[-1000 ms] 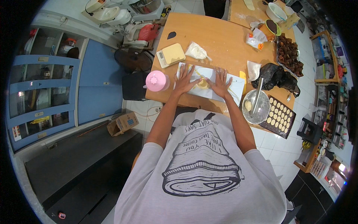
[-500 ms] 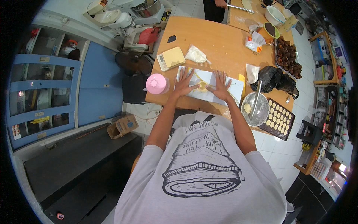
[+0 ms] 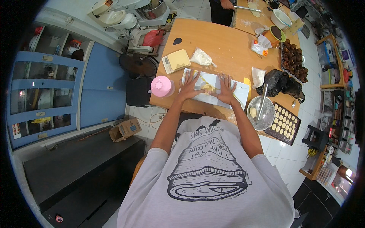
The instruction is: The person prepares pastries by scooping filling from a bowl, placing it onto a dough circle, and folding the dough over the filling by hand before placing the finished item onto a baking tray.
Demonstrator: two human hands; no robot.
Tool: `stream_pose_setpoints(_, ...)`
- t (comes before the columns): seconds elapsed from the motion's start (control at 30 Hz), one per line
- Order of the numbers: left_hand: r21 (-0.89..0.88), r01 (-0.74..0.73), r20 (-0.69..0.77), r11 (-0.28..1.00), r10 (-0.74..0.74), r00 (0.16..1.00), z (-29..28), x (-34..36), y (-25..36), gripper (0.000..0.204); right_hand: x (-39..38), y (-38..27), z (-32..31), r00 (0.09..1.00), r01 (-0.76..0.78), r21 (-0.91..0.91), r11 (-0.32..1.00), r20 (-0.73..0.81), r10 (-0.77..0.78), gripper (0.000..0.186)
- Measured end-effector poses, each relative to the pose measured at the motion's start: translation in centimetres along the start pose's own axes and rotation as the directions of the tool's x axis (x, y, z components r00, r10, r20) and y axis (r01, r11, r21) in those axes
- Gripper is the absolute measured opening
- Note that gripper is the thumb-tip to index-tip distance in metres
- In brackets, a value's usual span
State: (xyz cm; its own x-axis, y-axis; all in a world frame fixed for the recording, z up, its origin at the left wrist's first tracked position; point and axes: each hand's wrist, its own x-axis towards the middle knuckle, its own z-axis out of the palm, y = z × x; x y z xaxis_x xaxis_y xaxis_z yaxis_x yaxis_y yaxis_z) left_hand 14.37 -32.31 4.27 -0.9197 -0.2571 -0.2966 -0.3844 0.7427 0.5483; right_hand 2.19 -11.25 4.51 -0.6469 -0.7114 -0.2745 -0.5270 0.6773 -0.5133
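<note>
A white, marble-patterned board (image 3: 242, 91) lies near the table's front edge. On its middle sits a flat, pale yellow round of dough (image 3: 208, 88). My left hand (image 3: 188, 88) lies spread on the board to the left of the dough, thumb pointing at it. To the right, my right hand (image 3: 226, 93) is also spread flat, its thumb close to the dough's near edge. Neither hand grasps anything. Beside the board stands a steel bowl (image 3: 270, 118) with a metal rolling pin (image 3: 262, 102) leaning in it and a lump of dough (image 3: 253, 112) inside.
Right of the bowl is a dark tray (image 3: 269, 132) with several dough rounds. A pink-lidded jug (image 3: 161, 86), a scale (image 3: 176, 60) and a bag of white powder (image 3: 201, 57) surround the board. Black plastic bags (image 3: 276, 80) and brown paper cups (image 3: 293, 60) lie farther right. Another person's hand (image 3: 227, 4) holds a rod.
The whole view has shifted slightly. Both my hands stay spread on the board around the dough, with little visible movement.
</note>
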Motion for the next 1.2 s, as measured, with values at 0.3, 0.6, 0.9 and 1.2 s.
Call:
stream_pose_setpoints(0.3, 0.011, 0.015, 0.034, 1.000, -0.015, 0.999, -0.5, -0.3, 0.7, 0.120, 0.0, -0.2, 0.3, 1.000, -0.025, -0.066, 0.998, -0.012, 0.024, 0.116)
stream_pose_setpoints(0.6, -0.087, 0.066, 0.032, 0.994, -0.064, 0.997, -0.2, 0.3, 0.3, 0.098, 0.4, -0.1, 0.5, 0.998, -0.055, -0.030, 0.998, -0.031, 0.054, 0.101)
stream_pose_setpoints(0.9, 0.061, 0.115, 0.011, 0.991, -0.116, 0.993, 0.4, 0.7, 0.8, 0.091, 0.8, -0.3, 1.1, 0.991, -0.116, -0.018, 0.993, -0.064, 0.115, 0.086)
stream_pose_setpoints(1.2, 0.038, 0.104, -0.006, 0.994, -0.104, 0.995, 0.2, 0.5, 1.0, 0.093, 0.6, -0.8, 0.9, 0.992, -0.109, -0.043, 0.993, -0.074, 0.106, 0.091)
